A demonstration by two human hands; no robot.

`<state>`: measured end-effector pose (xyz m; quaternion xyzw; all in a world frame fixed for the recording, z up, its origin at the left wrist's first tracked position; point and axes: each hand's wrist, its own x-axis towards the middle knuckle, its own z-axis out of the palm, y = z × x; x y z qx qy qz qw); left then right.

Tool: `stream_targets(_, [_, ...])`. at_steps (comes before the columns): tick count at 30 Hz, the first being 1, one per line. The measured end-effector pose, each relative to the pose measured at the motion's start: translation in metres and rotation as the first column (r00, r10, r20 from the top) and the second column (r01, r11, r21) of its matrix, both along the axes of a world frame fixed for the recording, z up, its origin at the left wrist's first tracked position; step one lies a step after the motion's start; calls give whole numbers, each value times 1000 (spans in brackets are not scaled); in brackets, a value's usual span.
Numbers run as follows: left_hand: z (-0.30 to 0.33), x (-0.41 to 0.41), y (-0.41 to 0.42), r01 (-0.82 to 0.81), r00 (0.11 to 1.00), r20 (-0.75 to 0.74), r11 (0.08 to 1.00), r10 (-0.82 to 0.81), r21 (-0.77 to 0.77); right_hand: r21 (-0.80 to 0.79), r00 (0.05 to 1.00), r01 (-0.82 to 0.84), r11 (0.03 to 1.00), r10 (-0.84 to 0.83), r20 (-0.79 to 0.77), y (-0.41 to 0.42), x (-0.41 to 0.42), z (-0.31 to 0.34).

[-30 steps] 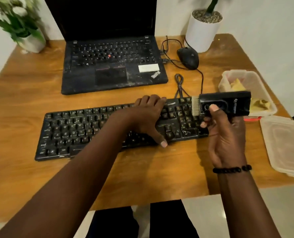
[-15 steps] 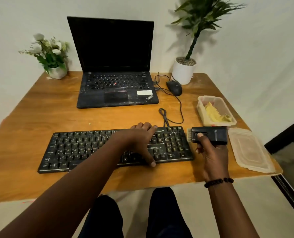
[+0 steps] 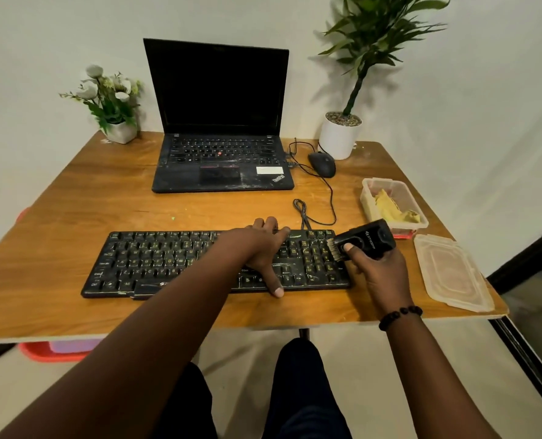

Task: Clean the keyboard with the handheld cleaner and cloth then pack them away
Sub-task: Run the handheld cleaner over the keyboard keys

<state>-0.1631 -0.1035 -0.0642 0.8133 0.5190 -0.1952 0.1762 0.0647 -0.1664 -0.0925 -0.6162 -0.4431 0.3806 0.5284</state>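
Observation:
A dusty black keyboard lies along the front of the wooden table. My left hand rests flat on its right half, fingers spread over the keys, thumb at the front edge. My right hand grips the black handheld cleaner, tilted so its brush end touches the keys at the keyboard's right end. A yellow cloth lies in an open clear plastic box at the right. The box's lid sits beside my right hand.
An open black laptop stands behind the keyboard. A black mouse and its cable lie to its right. A white potted plant and a small flower pot occupy the back corners. The table edge is near my legs.
The camera has lifted and pulled back. My right hand has tilted the cleaner and brought its brush down onto the keyboard's right end. My left hand stays on the keys.

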Motion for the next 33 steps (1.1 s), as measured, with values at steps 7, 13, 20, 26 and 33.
stream_targets(7, [6,8,0,4,999,-39,1000,-4,-7,65,831,-124,990,68,552,32,9,22])
stream_targets(13, [3,5,3,8,999,-50,1000,-9,-8,-63,805,-255,965,248,539,46,13,28])
stream_targets(20, [2,6,6,2,998,-68,1000,-3,-21,-90,768,-310,947,305,564,63,10,38])
stream_targets(26, [3,3,4,14,1000,-27,1000,-14,-8,-39,682,-327,944,264,682,69,1,43])
stream_targets(33, [0,1,5,35,999,-13,999,-35,10,-35,574,-338,940,236,784,74,-9,45])
